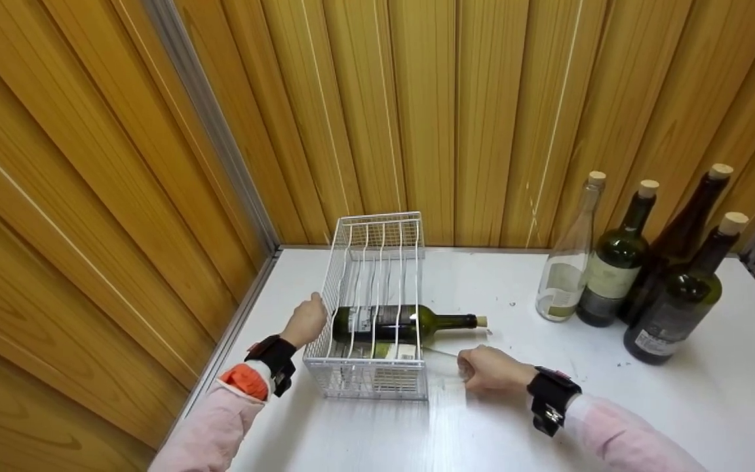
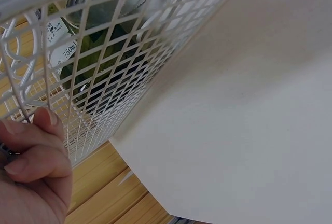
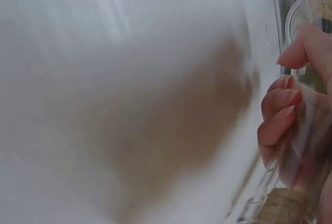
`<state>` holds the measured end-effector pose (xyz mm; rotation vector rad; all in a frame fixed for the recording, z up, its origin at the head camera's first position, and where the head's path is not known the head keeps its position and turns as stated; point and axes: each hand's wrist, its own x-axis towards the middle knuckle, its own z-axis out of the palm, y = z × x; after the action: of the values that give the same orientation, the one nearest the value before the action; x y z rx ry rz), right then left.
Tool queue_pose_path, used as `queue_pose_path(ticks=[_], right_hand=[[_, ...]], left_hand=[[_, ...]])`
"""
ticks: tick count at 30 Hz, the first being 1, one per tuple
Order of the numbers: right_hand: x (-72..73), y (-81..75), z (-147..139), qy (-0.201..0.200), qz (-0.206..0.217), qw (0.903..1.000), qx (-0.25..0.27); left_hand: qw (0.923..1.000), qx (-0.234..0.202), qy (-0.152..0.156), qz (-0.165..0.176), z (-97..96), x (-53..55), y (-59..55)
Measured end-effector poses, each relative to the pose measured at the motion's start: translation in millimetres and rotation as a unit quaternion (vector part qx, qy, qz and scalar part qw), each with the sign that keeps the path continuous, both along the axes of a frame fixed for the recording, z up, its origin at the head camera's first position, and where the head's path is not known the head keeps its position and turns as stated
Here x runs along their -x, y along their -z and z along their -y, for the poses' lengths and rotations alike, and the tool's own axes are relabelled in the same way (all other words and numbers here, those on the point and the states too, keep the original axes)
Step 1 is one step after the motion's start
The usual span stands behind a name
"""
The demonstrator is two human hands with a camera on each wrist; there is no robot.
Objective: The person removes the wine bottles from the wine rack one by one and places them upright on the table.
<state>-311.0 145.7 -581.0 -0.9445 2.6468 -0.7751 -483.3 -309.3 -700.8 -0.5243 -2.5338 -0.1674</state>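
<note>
Low in the head view, my right hand (image 1: 495, 368) has its fingers curled round the neck of a clear glass bottle (image 1: 407, 352), which lies on its side in the near end of the white wire rack (image 1: 366, 362). Its label is white and yellow-green; the glass is see-through. At lower center-left, my left hand (image 1: 305, 321) pinches the rack's side wire between thumb and fingers. Just beyond the clear bottle, a corked green wine bottle (image 1: 443, 321) lies across the rack, neck out to the right. Upper right, four corked bottles (image 1: 613, 275) stand close together, and wood-grain paneling (image 1: 423, 118) fills the back. My right wrist view alone shows the clear bottle's cork (image 3: 285, 206), at the lower right; my left wrist view, through the mesh at upper left, shows "750ml" printed on a label (image 2: 61, 42).
</note>
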Motion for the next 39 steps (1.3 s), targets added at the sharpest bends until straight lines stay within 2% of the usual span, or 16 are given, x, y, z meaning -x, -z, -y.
queue_pose_path(ticks=[3, 9, 12, 17, 21, 25, 29, 31, 32, 34, 39], right_hand=[[0.4, -3.9, -9, -0.004, -0.004, 1.0, -0.001], [1.3, -10.7, -24, 0.002, 0.006, 1.0, -0.007], [1.4, -13.5, -32, 0.0, 0.01, 0.9999, -0.005], [-0.4, -20.9, -47, -0.009, 0.0, 0.9999, -0.011], [-3.9, -25.0, -59, -0.01, -0.007, 0.9997, -0.02], [0.6, -12.5, -80, -0.016, -0.018, 0.9997, -0.006], [17.1, 22.2, -111, -0.033, -0.061, 0.9973, 0.023], [24.0, 35.8, -127, -0.033, -0.08, 0.9959, 0.028], [24.6, 36.9, -132, -0.029, -0.083, 0.9957, 0.027], [21.0, 29.9, -139, -0.019, -0.088, 0.9957, 0.022], [-6.9, -23.4, -139, 0.018, -0.06, 0.998, -0.01]], left_hand=[[0.9999, 0.014, -0.001, -0.004, -1.2, 1.1, -1.4], [0.9999, 0.01, 0.002, -0.006, -3.6, -0.8, -8.2], [0.9999, 0.0, 0.006, 0.009, -3.5, -1.4, -8.9], [0.9994, -0.013, -0.004, 0.032, -3.5, -1.7, -9.3], [0.9999, 0.001, 0.003, 0.014, -3.7, -2.4, -8.5], [0.9994, 0.025, 0.011, -0.019, -3.2, -1.6, -6.8], [0.9996, 0.022, 0.006, -0.018, -2.1, 1.0, -3.8], [0.9996, 0.021, 0.007, -0.015, -1.1, 2.3, -1.5], [0.9996, 0.022, 0.009, -0.017, -0.4, 2.9, -0.2], [0.999, 0.031, 0.014, -0.028, 1.3, 3.6, 2.7], [0.9982, 0.025, 0.028, -0.046, 5.4, 3.5, 8.2]])
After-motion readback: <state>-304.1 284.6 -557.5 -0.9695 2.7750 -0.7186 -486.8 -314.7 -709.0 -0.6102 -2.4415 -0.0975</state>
